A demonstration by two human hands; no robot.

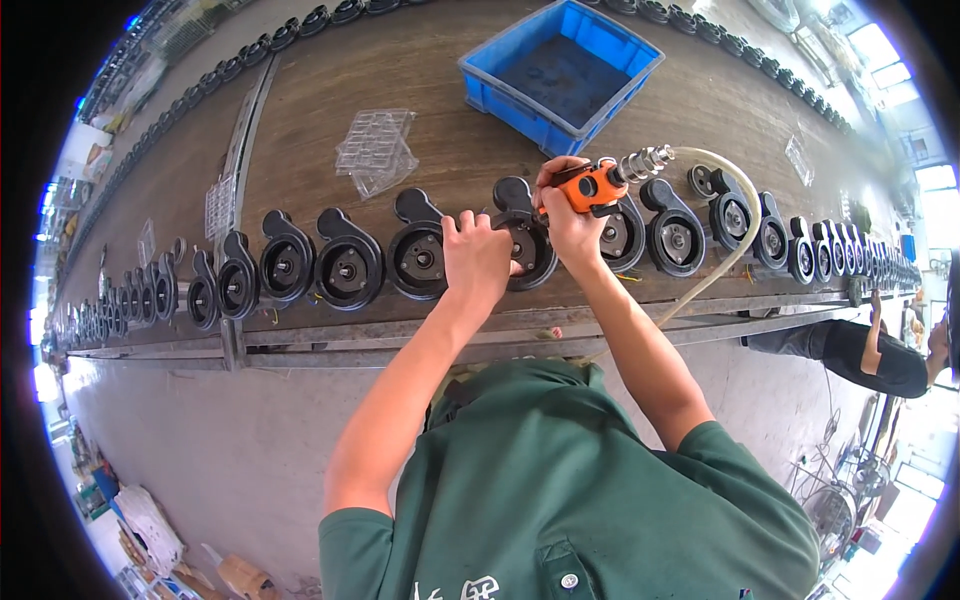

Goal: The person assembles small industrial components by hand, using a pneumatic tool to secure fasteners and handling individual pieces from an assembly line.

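My right hand [572,222] is closed around an orange air tool [588,188] with a metal coupling at its far end. The tool's near end points left toward a black round housing [530,262] that has a smaller round lobe on top. Partly over this housing's left side lies my left hand [478,255], its fingers curled and its thumb against the housing. Part of the housing is hidden by both hands. Similar black housings, one to the left [417,258] and one to the right [676,240], stand close by in the same row.
A clear hose [745,190] loops from the tool down past the table's front edge. Beyond the row sit a blue bin [590,125] and clear plastic trays [375,145]. More housings line the far edge. Another person [870,352] stands at the right.
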